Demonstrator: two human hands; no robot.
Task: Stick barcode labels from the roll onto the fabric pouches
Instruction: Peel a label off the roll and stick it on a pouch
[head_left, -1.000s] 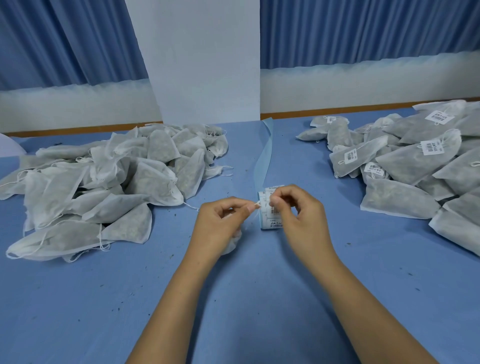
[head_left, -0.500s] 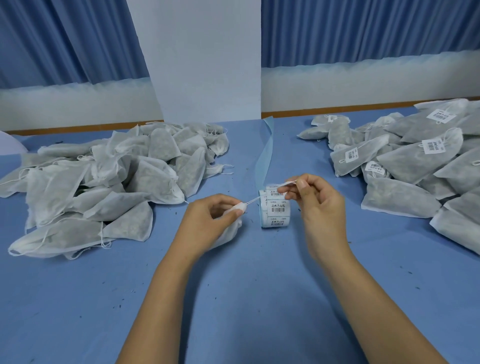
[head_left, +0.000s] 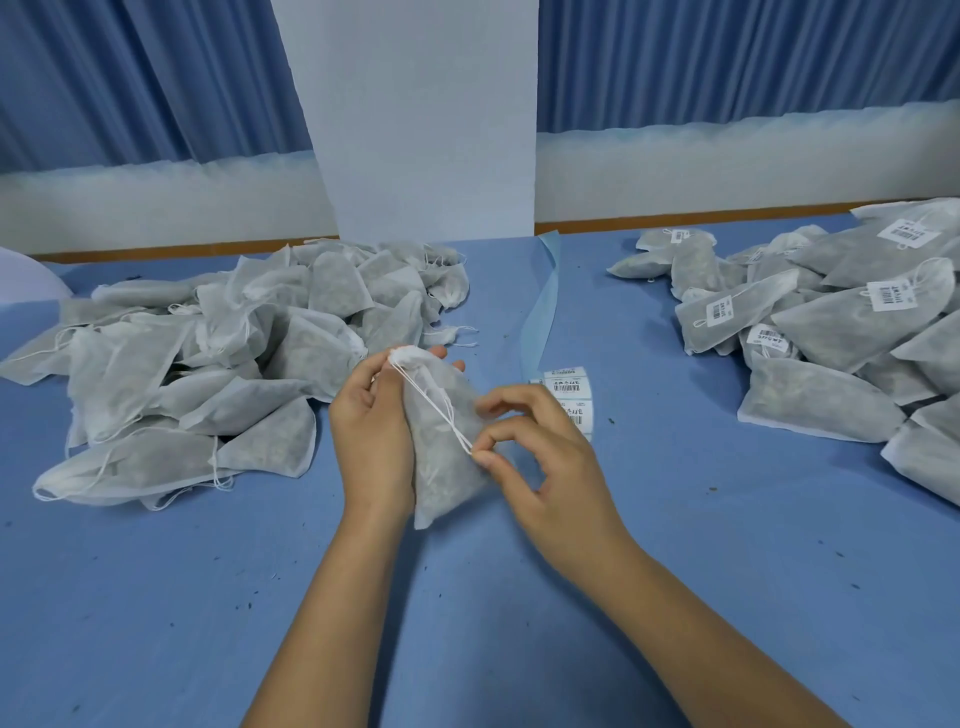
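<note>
Fingers of right hand pinch drawstring, left hand grips pouch; roll print illegible.

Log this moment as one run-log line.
left hand: grips pouch | right hand: pinches its drawstring | label roll: on table beyond right hand | label on held pouch: none visible

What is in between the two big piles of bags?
In the head view: the left hand and right hand holding one pouch, the label roll, and its blue backing strip.

Packing workshop: heaped pouches, label roll, blue worktable.
</note>
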